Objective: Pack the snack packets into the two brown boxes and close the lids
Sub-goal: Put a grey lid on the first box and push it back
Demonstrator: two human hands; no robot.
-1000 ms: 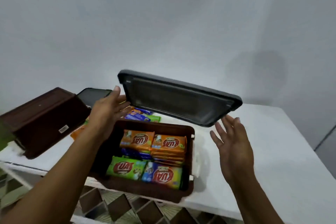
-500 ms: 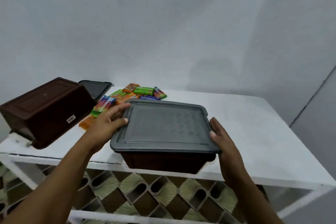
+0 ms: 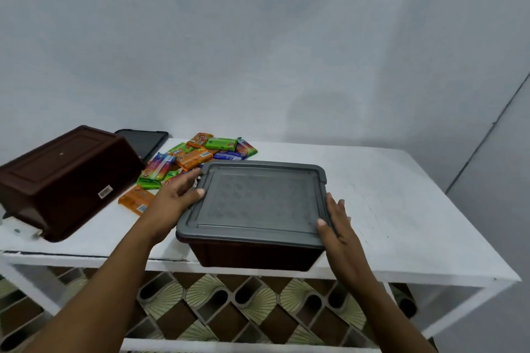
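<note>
Far left on the table [image 3: 401,209], the second brown box [image 3: 66,180] lies tipped bottom-up, its dark lid [image 3: 143,142] behind it. Loose snack packets [image 3: 198,156] lie just beyond the left hand [image 3: 177,195], which presses straight-fingered on the grey lid [image 3: 258,200] of the first box [image 3: 252,255]; the right hand [image 3: 335,226] presses likewise opposite. Packets and empty box both lie leftward, so the left hand looks nearer

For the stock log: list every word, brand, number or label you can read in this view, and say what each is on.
No text can be read here.
Loose snack packets: logos show on the wrappers, too blurred to read.
White sticker on the tipped brown box: print too small to read.
Grey lid: pattern only, no words seen.
</note>
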